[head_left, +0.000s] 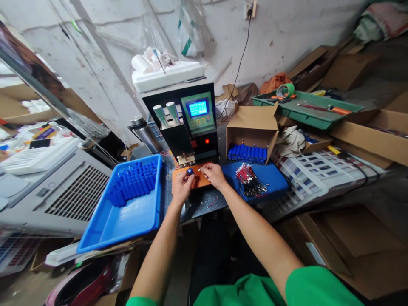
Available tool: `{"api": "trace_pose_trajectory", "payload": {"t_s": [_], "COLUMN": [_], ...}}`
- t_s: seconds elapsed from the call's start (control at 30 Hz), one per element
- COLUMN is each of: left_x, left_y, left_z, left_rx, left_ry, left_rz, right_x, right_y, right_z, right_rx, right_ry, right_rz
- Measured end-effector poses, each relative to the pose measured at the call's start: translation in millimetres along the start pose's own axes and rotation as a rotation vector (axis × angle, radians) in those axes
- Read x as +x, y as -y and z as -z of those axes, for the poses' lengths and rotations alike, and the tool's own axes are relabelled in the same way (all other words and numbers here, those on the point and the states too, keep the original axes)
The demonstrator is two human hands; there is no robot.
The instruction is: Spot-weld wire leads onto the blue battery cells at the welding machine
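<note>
My left hand is closed around a small blue cylindrical cell, held upright on an orange plate under the head of a black spot-welding machine. My right hand pinches something thin and small beside the cell; I cannot make it out. Both hands rest on the orange plate, almost touching each other. A blue tray to the left of my left hand holds several blue cells. To the right of my right hand lies a bundle of red wires with metal ends on a blue mat.
A cardboard box lying on its side holds more blue cells. A steel flask stands left of the machine. A green tray with tools and a tape roll sits at the back right. White grid trays and cardboard boxes are on the right.
</note>
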State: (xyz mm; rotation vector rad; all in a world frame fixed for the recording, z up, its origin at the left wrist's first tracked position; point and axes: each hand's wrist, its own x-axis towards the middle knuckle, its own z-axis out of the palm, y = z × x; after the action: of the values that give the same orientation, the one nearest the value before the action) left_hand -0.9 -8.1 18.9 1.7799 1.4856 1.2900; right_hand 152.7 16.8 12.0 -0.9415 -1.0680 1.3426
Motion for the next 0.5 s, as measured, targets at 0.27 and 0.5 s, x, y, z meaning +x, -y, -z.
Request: {"api": "trace_pose_trajectory", "payload": {"t_s": [0.27,0.5], "left_x": [-1,-4], "left_y": [-3,11], "left_z": [-5,-10], "left_rx": [-0.082,-0.055], "left_ry": [0.044,-0.004], "left_rz": [0.093,0.142], "right_x": [1,4], "right_y": [0,4], "right_z": [-3,-20], "right_rx": [-0.015,-0.058], "right_ry": [-0.035,-0.040], "right_rz": [-0.011,0.011]}}
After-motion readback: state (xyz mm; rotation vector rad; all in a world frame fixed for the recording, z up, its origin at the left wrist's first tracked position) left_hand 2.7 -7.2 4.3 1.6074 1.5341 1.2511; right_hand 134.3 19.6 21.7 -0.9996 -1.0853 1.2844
